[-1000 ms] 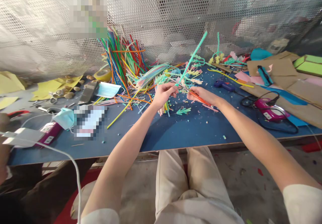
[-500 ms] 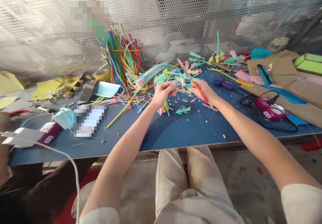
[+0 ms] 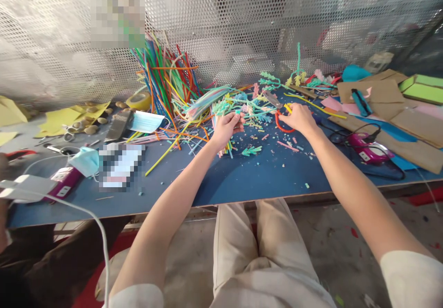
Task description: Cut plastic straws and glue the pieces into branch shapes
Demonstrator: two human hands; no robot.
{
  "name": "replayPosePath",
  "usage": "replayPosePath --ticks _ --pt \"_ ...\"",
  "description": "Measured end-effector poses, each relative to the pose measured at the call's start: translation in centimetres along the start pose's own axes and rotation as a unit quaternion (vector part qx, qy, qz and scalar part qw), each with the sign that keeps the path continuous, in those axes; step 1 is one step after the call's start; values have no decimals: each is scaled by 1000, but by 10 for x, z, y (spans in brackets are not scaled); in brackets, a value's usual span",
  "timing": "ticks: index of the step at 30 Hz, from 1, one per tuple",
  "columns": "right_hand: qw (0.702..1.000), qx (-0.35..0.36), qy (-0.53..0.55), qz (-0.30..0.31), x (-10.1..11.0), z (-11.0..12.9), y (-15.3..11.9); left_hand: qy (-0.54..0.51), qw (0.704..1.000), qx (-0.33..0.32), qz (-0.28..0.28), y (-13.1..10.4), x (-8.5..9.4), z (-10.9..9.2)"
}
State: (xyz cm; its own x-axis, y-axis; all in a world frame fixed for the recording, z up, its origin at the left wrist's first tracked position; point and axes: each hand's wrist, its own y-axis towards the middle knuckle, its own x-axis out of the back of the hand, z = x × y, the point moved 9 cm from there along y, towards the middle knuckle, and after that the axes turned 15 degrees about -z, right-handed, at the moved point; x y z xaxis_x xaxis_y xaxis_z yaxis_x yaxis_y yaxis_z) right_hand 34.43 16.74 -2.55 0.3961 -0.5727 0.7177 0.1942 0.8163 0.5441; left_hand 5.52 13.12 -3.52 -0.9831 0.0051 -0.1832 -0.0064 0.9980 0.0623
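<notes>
My left hand (image 3: 226, 129) is closed in a pinch on a small teal piece (image 3: 237, 112), held above the pile of pastel pipe cleaner pieces. My right hand (image 3: 301, 120) has its fingers around the handle of a pair of scissors (image 3: 283, 126) with red and yellow handles. The scissor blades (image 3: 272, 98) point away to the upper left, low over the table. A leaf-shaped green pipe cleaner piece (image 3: 252, 151) lies between my hands. Behind my left hand rests a bundle of pastel pipe cleaners (image 3: 211, 101).
Tall, many-coloured pipe cleaners (image 3: 169, 75) lean against the perforated metal panel (image 3: 242, 17). On the left are a face mask (image 3: 147, 121), a yellow tape roll (image 3: 138, 100) and a purple power strip (image 3: 64, 182). Cardboard (image 3: 372, 96) and another power strip (image 3: 370, 149) lie right.
My right hand has moved right and lowered the scissors toward the table; their handles have turned and the blades sit lower. My left hand stays nearly in place with the teal piece.
</notes>
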Motion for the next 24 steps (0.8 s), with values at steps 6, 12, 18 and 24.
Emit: replayPosePath --ticks 6,12,18,24 --pt "993 -64 93 -30 6 -8 1 83 989 -104 -56 7 17 -19" --pt "956 -121 268 14 -14 12 -13 327 883 -336 -20 4 15 -40" --pt "800 -224 543 125 -45 61 -40 493 800 -340 21 9 0 -7" --pt "789 -212 562 131 -47 72 -48 591 722 -360 18 8 -12 -4"
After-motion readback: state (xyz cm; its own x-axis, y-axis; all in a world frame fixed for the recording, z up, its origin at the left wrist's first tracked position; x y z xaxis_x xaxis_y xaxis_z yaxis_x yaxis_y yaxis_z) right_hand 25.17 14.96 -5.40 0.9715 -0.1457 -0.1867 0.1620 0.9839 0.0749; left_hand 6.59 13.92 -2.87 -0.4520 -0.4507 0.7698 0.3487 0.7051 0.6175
